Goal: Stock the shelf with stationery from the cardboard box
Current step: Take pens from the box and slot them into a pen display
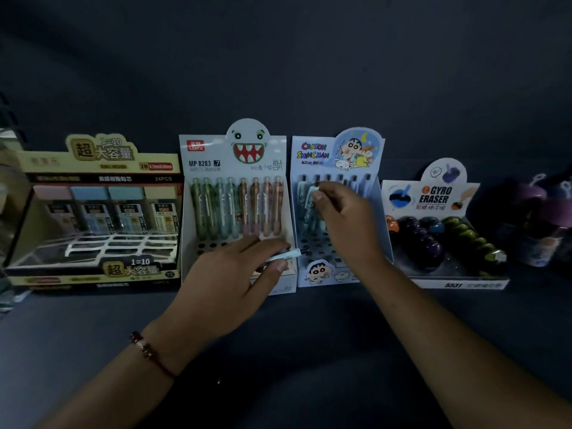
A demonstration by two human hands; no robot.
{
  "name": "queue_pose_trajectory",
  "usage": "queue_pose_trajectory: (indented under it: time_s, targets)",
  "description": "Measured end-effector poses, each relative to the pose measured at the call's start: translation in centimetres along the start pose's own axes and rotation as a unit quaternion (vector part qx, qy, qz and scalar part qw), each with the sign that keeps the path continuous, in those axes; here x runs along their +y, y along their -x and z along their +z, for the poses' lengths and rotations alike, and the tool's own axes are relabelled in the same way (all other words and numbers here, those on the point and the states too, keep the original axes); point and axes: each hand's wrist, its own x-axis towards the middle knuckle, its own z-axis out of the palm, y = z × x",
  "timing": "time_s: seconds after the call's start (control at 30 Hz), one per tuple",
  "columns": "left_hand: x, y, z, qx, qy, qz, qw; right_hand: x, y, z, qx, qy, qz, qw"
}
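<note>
Dark shelf [309, 320]: right grip [343, 218] pinches a pen [311, 196] in its box [376, 193]; left grip [235, 274] grasps another pen [286, 254].

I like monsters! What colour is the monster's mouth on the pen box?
Red, with white teeth, seen in the head view.

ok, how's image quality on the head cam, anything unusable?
Head view: dim throughout, the shelf surface nearly black; wide-angle bend bows the edges; lead refill box on the left and the purple items far right are soft and murky; centre is usable, Crayon Shinchan box print readable, both hands slightly blurred.
</note>
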Motion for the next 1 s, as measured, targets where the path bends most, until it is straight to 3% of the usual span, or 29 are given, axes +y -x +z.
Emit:
queue_pose_trajectory:
  time_s: [0.63, 0.9, 1.0]
  targets:
    - [-0.1, 0.0, 0.1, 0.0, 0.007, -0.014, 1.0, 0.2, 0.2, 1.0, -0.015, 0.112, -0.036, 0.993]
    - [-0.2, -0.1, -0.2, 0.031, 0.025, -0.028, 0.999, -1.9, 0.8, -1.0, -0.017, -0.014, 0.047, 0.999]
    - [-0.2, -0.2, -0.3, 0.059, 0.075, -0.061, 0.994, -3.8, 1.6, -2.3, -0.126, -0.161, 0.074, 0.976]
